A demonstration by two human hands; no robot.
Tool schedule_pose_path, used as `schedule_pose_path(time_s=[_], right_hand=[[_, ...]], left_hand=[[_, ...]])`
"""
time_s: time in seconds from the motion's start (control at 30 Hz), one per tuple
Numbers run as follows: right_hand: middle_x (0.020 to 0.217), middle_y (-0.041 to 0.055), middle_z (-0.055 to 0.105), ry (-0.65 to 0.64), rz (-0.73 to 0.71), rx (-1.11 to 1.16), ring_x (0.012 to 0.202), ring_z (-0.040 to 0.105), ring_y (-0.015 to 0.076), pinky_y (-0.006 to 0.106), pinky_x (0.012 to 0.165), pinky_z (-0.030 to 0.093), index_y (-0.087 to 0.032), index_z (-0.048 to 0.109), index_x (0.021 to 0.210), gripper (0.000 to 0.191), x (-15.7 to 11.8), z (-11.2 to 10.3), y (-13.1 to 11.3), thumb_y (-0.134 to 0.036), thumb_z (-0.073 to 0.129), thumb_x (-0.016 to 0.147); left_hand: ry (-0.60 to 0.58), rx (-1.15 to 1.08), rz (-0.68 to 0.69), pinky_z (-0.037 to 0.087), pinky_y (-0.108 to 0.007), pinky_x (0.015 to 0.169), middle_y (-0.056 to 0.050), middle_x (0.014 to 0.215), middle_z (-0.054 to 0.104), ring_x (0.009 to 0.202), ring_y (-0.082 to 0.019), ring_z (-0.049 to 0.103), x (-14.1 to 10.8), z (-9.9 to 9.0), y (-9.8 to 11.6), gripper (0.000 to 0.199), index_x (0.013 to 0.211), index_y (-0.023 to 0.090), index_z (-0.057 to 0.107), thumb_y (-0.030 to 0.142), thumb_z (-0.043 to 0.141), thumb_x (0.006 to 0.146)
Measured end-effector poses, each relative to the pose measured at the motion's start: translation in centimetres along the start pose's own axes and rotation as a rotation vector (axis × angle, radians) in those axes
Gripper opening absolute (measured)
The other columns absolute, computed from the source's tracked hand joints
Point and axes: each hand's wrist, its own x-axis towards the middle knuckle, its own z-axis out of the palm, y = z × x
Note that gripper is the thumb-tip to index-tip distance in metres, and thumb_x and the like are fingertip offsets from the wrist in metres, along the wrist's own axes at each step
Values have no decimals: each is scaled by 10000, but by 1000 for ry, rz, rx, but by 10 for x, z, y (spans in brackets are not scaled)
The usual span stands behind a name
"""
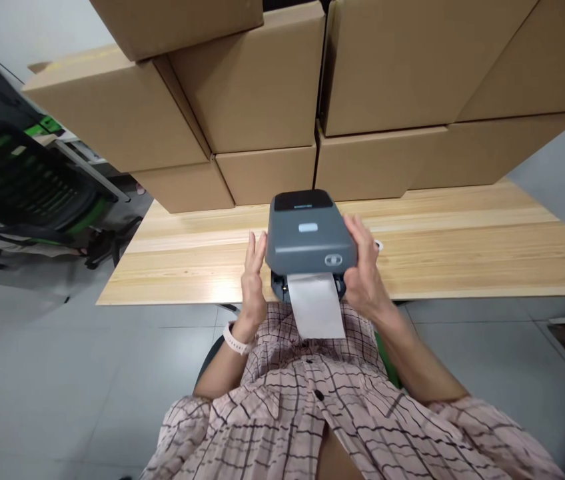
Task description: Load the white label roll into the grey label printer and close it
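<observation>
A dark grey label printer (307, 235) sits at the front edge of the table, its upper cover slightly raised at the front. From the gap under the cover a strip of blank white label paper (316, 308) hangs down over the table edge. My left hand (253, 280) is upright along the printer's left side, fingers stretched out, the fingertips at or touching the casing. On the right side my right hand (362, 270) grips the cover, thumb near the front corner and fingers along the side. The printer's inside is mostly hidden.
Stacked cardboard boxes (262, 87) line the back of the wooden table (462, 240). A small white round thing (379, 246) lies just beyond my right hand. At the left stands a black and green office chair (27, 180) on the grey tiled floor (87, 373).
</observation>
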Motion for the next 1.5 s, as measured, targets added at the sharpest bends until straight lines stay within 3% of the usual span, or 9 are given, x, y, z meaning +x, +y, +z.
schedule_pose_path(time_s=[0.17, 0.3, 0.5, 0.63, 0.73, 0.93, 1.17, 1.33, 1.5], right_hand=[[1649, 101, 494, 100, -102, -113, 1561, 439, 326, 639, 1302, 278, -322, 208, 1691, 713, 88, -5, -5, -672, 109, 1077], [1678, 112, 442, 110, -23, -165, 1521, 504, 320, 570, 1233, 417, -306, 160, 1705, 653, 150, 1, 10, -579, 92, 1116], [1697, 150, 385, -7, 68, -137, 1577, 414, 354, 593, 1238, 379, -208, 208, 1694, 807, 213, 15, 59, -700, 32, 1079], [1714, 128, 375, 114, 71, -138, 1599, 374, 335, 557, 1278, 359, -221, 237, 1682, 764, 191, 3, 36, -703, 257, 1091], [1532, 116, 588, 153, -54, -214, 1485, 497, 323, 577, 1248, 401, -255, 523, 1505, 535, 150, -6, 3, -568, 370, 1099], [1406, 151, 702, -914, -123, -367, 1262, 668, 374, 533, 1030, 531, -181, 609, 1407, 515, 123, 10, 0, -483, 580, 991], [1324, 148, 754, -1235, -88, -350, 1127, 733, 361, 459, 937, 588, -177, 624, 1419, 790, 153, 43, 30, -558, 818, 755], [1431, 106, 704, -1225, -154, -107, 1242, 693, 327, 477, 1052, 585, -193, 626, 1439, 829, 168, 43, 44, -490, 827, 692], [1487, 97, 671, -993, -65, 231, 1306, 666, 342, 492, 1092, 556, -268, 572, 1527, 1050, 159, -27, 40, -649, 878, 597]], left_hand=[[120, -22, -87, 387, -510, 1284, -107, 1511, 662, 1470, -286, 564, 56, -4, -8, 523, 1394, 252, 694, 583, 557, 1013], [-14, 63, -332, 523, -512, 1109, -177, 1495, 649, 1369, -334, 608, 63, 4, -21, 583, 1402, 186, 663, 382, 739, 858], [-146, 140, -389, 559, -380, 931, -168, 1398, 674, 1170, -272, 655, 62, 6, -24, 785, 1523, 144, 533, 270, 700, 765], [-285, 460, -449, 476, -335, 760, -90, 1026, 733, 870, -231, 644, 76, 0, -9, 754, 1498, 139, 583, 275, 653, 760], [-372, 564, -468, 377, -327, 670, -22, 757, 659, 732, -230, 588, 82, -2, 2, 743, 1521, 143, 565, 294, 604, 794], [-412, 607, -422, 361, -318, 665, -9, 671, 599, 674, -230, 558, 83, 0, 7, 612, 1411, 165, 635, 243, 550, 810], [-430, 579, -407, 370, -318, 667, -12, 689, 607, 664, -222, 535, 83, -2, 5, 577, 1359, 162, 655, 233, 554, 795], [-411, 524, -430, 364, -312, 658, 10, 650, 577, 639, -205, 505, 81, -2, 1, 647, 1430, 156, 617, 229, 557, 791], [-394, 480, -412, 355, -307, 651, 11, 665, 572, 630, -195, 501, 79, -3, -2, 589, 1378, 183, 650, 239, 556, 800]])
